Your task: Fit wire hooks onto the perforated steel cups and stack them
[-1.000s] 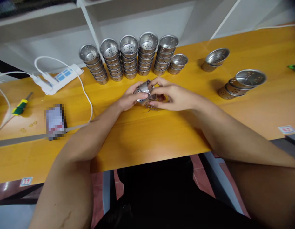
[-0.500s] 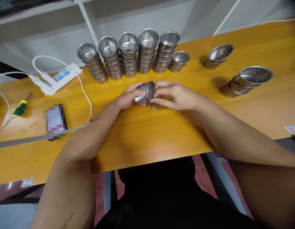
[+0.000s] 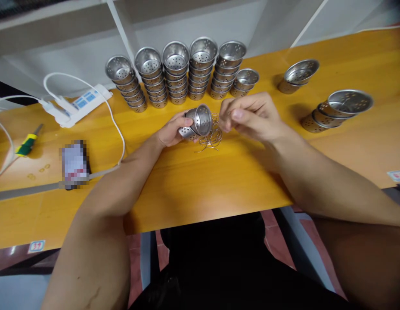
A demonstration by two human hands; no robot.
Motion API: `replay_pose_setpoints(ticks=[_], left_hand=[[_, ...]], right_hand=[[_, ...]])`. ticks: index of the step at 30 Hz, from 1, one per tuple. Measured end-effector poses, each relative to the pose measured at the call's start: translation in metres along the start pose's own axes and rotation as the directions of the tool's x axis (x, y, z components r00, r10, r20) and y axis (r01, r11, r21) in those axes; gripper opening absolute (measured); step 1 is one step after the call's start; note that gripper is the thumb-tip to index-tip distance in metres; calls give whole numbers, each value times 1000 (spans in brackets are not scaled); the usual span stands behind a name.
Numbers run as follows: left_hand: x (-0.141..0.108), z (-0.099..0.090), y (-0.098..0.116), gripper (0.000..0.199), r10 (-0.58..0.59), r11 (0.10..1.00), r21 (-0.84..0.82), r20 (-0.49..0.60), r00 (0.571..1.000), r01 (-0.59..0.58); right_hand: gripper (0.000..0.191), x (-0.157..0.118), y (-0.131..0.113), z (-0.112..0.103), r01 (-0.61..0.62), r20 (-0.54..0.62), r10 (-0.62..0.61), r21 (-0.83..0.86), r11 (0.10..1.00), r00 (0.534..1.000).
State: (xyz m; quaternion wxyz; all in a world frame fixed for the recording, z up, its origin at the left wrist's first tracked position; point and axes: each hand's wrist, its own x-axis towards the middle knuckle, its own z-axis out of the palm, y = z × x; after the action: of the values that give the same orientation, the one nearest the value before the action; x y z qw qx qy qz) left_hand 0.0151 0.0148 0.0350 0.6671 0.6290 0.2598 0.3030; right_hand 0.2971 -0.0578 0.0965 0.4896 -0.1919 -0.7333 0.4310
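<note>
My left hand [image 3: 174, 129] is closed around perforated metal cups [image 3: 203, 120], seemingly two nested, tipped on their side with the mouth facing right. Beside them, on the table, lies a tangle of thin wire rings [image 3: 215, 137], partly behind the cups. To the right of the cups and apart from them is my right hand [image 3: 251, 116], raised over the table. Its fingers are curled and pressed together; whatever they may hold is hidden.
Several stacks of perforated cups [image 3: 175, 60] line the table's back. More stand at right: a short stack [image 3: 299, 73] and a leaning one [image 3: 345, 110]. At left are a power strip [image 3: 90, 103] with white cables, a screwdriver [image 3: 27, 144] and a blurred phone-like object [image 3: 75, 165].
My right hand has drawn away from the cups, up and to the right. The wire loop seen across the cup's mouth is gone from there. My left hand keeps its hold.
</note>
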Motion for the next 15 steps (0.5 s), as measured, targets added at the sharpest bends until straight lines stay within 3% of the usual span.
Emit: replay_pose_setpoints(ticks=[2, 6, 10, 13, 15], left_hand=[[2, -5, -4, 77, -3, 1000, -16, -61, 998, 2], [7, -11, -7, 71, -2, 999, -47, -205, 979, -8], [9, -9, -6, 65, 0, 999, -35, -225, 974, -8], [11, -5, -10, 63, 8, 1000, -11, -232, 973, -11], [12, -3, -13, 64, 57, 996, 74, -254, 966, -40]], right_hand=[[60, 0, 2, -8, -5, -5, 5, -15, 1000, 1000], [59, -3, 18, -19, -111, 37, 135, -383, 917, 990], [57, -9, 44, -22, -97, 123, 186, -517, 851, 975], [61, -13, 55, -21, -134, 27, 173, -521, 843, 985], [78, -14, 58, -19, -162, -54, 156, -481, 861, 986]])
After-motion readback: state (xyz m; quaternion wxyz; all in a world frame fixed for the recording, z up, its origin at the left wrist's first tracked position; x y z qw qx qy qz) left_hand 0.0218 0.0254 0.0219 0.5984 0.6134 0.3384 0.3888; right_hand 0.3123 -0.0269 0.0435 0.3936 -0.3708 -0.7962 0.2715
